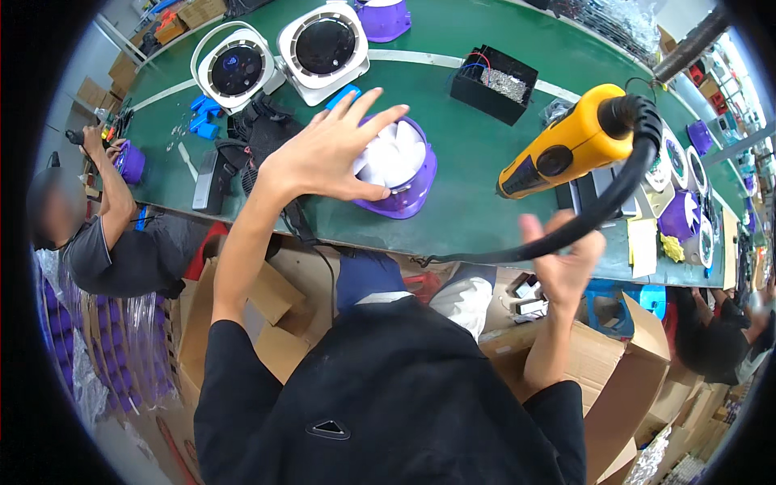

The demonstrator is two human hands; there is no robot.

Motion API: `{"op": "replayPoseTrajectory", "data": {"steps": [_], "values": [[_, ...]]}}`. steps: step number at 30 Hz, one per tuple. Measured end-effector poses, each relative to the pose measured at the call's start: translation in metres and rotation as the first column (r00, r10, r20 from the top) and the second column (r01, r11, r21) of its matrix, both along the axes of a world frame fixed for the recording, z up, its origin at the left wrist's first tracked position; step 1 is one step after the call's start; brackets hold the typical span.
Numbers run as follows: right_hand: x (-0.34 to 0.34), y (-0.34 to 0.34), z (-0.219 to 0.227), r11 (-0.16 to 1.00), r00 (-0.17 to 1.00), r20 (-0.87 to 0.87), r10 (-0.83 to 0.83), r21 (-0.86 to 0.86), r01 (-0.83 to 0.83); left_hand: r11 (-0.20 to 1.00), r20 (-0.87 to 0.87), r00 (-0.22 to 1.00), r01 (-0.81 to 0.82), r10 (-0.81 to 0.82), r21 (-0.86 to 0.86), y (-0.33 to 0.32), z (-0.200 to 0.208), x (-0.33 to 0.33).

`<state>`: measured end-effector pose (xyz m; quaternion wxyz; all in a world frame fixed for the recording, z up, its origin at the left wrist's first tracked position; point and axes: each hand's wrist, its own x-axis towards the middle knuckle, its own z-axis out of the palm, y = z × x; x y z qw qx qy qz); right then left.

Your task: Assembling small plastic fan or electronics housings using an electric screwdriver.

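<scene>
At the green bench (477, 222) | left hand (323, 153) — spread over purple housing (412, 196) | right hand (575, 263) — behind black cable (638, 168), can't tell grip

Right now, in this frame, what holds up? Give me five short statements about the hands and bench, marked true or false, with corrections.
1. The left hand is spread over a purple housing. True.
2. The black cable crosses in front of the right hand. True.
3. The purple housing is empty. False: white rounded shapes show inside it.
4. A black box farther back on the bench holds small silver pieces. True.
5. The right hand grips the yellow power tool. False: it is apart from the tool, lower in the picture.
</scene>
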<state>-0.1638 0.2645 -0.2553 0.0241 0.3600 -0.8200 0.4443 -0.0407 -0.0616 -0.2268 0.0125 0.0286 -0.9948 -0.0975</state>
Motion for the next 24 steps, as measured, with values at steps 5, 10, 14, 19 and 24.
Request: {"op": "replayPoseTrajectory", "data": {"steps": [5,10,14,19,24], "values": [[-0.010,-0.043,-0.011,0.944,0.991,-0.128,0.042,-0.320,-0.081,0.995,-0.095,0.991,-0.097,0.096,-0.008,0.022,-0.027,-0.007],[-0.016,-0.098,-0.010,0.861,0.983,-0.143,0.111,-0.480,-0.167,0.996,-0.007,0.998,0.067,-0.067,-0.052,0.025,-0.013,-0.026],[-0.029,-0.101,0.003,0.774,0.983,0.118,0.143,-0.632,-0.037,0.981,0.027,0.981,0.191,-0.190,-0.043,0.020,-0.002,-0.018],[-0.051,-0.095,-0.004,0.528,0.848,0.082,0.523,-0.812,-0.247,0.999,0.149,0.988,0.032,-0.032,0.000,0.021,-0.005,-0.017],[-0.051,-0.092,0.013,0.649,0.893,0.021,0.450,-0.694,-0.311,0.980,-0.041,0.980,0.194,-0.195,-0.032,0.011,-0.019,-0.016]]}}
